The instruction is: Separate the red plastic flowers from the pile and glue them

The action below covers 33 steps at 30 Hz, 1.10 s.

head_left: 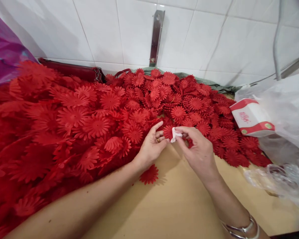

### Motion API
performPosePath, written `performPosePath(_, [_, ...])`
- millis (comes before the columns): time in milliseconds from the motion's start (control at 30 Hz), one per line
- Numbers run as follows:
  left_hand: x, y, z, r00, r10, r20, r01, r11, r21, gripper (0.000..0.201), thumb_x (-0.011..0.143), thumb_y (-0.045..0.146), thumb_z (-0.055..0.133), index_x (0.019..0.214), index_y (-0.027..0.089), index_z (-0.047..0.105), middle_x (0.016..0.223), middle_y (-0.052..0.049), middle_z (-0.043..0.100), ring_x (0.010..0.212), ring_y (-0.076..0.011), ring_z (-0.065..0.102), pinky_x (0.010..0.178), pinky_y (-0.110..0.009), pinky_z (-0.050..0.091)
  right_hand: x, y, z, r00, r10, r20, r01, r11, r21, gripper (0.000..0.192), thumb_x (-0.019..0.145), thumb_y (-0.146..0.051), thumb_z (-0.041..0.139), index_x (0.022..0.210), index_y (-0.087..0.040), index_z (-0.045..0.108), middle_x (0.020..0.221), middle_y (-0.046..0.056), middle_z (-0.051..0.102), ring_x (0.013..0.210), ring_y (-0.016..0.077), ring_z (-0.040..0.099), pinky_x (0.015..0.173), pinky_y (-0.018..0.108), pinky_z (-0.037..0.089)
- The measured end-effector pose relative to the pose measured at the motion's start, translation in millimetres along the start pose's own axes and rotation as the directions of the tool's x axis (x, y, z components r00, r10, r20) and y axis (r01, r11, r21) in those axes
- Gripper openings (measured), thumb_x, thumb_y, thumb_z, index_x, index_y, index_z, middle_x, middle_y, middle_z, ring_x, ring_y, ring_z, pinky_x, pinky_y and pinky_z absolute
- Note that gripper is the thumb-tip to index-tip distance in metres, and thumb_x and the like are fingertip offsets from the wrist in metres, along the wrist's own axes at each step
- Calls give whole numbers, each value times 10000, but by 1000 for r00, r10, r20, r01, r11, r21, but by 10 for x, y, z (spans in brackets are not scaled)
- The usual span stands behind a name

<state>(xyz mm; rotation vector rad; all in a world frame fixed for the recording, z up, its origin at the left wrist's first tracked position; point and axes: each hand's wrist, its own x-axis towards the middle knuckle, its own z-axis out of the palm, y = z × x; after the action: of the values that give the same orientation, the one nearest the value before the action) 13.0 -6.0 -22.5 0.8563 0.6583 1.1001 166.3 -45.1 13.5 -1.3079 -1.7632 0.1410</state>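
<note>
Here, in the head view, the left hand (151, 146) and the right hand (198, 149) meet above the near edge of a wide heap of red flower cut-outs (94, 122) spread over a tan table (179, 202). The left hand pinches a single red flower piece (167, 131) between thumb and fingers, a ring showing on one finger; the right hand pinches a small white piece (174, 134) that touches the flower's right side. The held flower is flat and round with many narrow, toothed petals, the same bright red as the heap directly behind it, so its far edge is hard to separate from the pile. The white piece is largely covered by the right fingertips, and its shape cannot be made out. One loose red flower (149, 175) lies alone on the table just under the left wrist. To the right, a white and red box (251, 117) sits against clear plastic bags (286, 132), which run out of the picture. A purple cloth (2, 49) is cut by the left border, a dark red bag (72, 70) lies partly buried behind the heap, and a metal bracket (156, 36) stands on the white tiled wall (102, 30). A silver bangle (244, 229) on the right wrist is cropped by the lower edge.
</note>
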Motion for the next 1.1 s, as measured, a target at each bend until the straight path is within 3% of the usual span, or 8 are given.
performPosePath(100, [3, -23, 0, 999, 13, 47, -14, 1000, 19, 781, 759, 91, 768, 1452, 222, 432, 1107, -42, 698, 876, -103, 682, 836, -237, 500, 4, 2, -9, 994, 3, -113, -1, 1000, 19, 234, 951, -209, 636, 1179, -245, 676, 1096, 63, 738, 979, 204, 693, 903, 368, 570])
performPosePath(267, [-30, -52, 20, 983, 81, 168, -103, 987, 127, 751, 805, 115, 731, 1470, 225, 400, 1152, -85, 733, 1003, -171, 718, 939, -308, 512, 9, -59, 35, 988, -125, 87, 124, 992, 10, 207, 989, -184, 563, 1129, -253, 699, 1081, 61, 762, 1021, 216, 688, 924, 399, 576])
performPosePath(400, [-63, -50, 30, 977, 111, 185, -151, 963, 222, 744, 818, 84, 682, 1490, 222, 394, 1172, -94, 727, 1048, -184, 712, 962, -323, 514, 12, -42, 23, 995, -71, -72, 68, 997, -44, 206, 972, -204, 594, 1146, -259, 691, 1096, 68, 756, 1018, 222, 692, 924, 410, 577])
performPosePath(533, [-75, -49, 36, 969, 127, 212, -177, 955, 238, 730, 821, 64, 652, 1491, 221, 408, 1142, -82, 733, 1075, -184, 700, 1002, -332, 493, 8, 13, -6, 999, -8, -40, 7, 1000, -17, 197, 975, -220, 584, 1135, -259, 692, 1087, 62, 757, 1005, 219, 704, 909, 401, 586])
performPosePath(633, [-69, -49, 35, 972, 117, 205, -160, 966, 205, 738, 816, 60, 659, 1489, 231, 409, 1118, -66, 734, 1012, -163, 706, 950, -301, 501, -2, 28, -1, 992, 12, -125, -14, 1000, -14, 204, 969, -236, 602, 1155, -259, 682, 1101, 67, 746, 1014, 223, 700, 923, 409, 578])
performPosePath(800, [-44, -30, 27, 986, 59, 158, -84, 984, 155, 770, 793, 70, 709, 1483, 234, 409, 1087, -56, 733, 930, -139, 697, 857, -258, 496, 19, -8, -10, 1000, -4, -4, 4, 1000, 0, 209, 971, -209, 584, 1146, -245, 694, 1104, 65, 749, 1012, 211, 696, 913, 386, 574])
performPosePath(933, [-22, -2, 27, 998, 32, 49, -36, 994, 102, 758, 781, 65, 725, 1461, 228, 434, 1067, -38, 692, 877, -109, 667, 842, -247, 492, 39, 15, -273, 998, 29, -56, -35, 993, -113, 219, 948, -229, 589, 1142, -239, 690, 1097, 67, 749, 978, 219, 702, 909, 393, 559])
performPosePath(1100, [-13, 15, 27, 999, 17, -30, -15, 998, 66, 723, 754, 58, 749, 1412, 234, 505, 1072, -16, 615, 806, -73, 604, 821, -238, 487, -131, 378, -800, 977, 75, 201, 7, 924, -382, 156, 873, -296, 580, 919, -253, 722, 838, 61, 768, 700, 248, 696, 608, 362, 508])
